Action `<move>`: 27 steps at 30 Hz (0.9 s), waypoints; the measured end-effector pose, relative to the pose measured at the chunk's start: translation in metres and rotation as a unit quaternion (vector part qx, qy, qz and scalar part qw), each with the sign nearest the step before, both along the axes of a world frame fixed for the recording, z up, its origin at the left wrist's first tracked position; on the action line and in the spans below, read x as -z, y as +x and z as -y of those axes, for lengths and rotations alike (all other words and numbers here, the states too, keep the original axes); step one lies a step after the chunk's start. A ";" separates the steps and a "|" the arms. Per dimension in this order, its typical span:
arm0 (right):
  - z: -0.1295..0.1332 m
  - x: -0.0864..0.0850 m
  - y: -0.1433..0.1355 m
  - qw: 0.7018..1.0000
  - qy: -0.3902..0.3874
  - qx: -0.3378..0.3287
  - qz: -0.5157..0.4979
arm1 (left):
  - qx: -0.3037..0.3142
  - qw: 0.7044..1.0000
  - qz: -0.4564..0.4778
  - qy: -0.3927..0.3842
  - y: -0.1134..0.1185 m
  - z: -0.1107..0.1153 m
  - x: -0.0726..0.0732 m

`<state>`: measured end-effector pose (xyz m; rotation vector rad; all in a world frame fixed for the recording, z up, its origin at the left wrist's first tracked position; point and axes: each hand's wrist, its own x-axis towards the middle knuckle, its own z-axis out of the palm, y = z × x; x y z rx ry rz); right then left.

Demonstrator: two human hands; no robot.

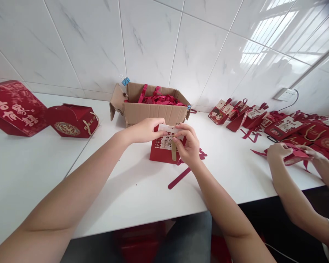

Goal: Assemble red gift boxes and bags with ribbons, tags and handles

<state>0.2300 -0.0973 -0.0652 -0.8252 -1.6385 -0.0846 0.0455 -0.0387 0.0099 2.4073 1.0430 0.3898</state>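
Observation:
A red gift box (161,156) with a printed white panel stands on the white table in front of me. My left hand (149,130) pinches its pale top edge from the left, fingers closed. At the right side of that edge is my right hand (188,143), its fingers closed on a narrow tan strip (174,151) with a rounded end that hangs down the box's front. Whether the strip passes through the box top is hidden by the fingers. Beside the box, dark red strips (179,178) lie on the table, partly behind my right hand.
Behind the box stands an open cardboard carton (150,113) full of red ribbons (164,99). Two larger red boxes, one red box (15,109) and one with a rope handle (71,122), stand left. Finished-looking red boxes (283,126) crowd the right, where a co-worker's hands (276,150) hold another.

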 end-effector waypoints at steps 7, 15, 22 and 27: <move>-0.001 0.001 -0.009 0.998 0.015 0.055 -0.021 | -0.009 1.000 0.009 0.001 0.003 0.003 -0.001; -0.002 0.001 -0.013 0.995 0.009 0.084 -0.051 | -0.014 1.000 -0.013 0.023 0.003 0.008 -0.005; 0.001 0.000 -0.016 0.994 0.017 0.081 -0.065 | 0.013 0.999 -0.016 0.045 0.001 0.012 -0.008; 0.008 -0.006 -0.009 0.994 0.013 0.060 -0.085 | 0.061 0.991 -0.034 0.113 0.002 0.020 -0.011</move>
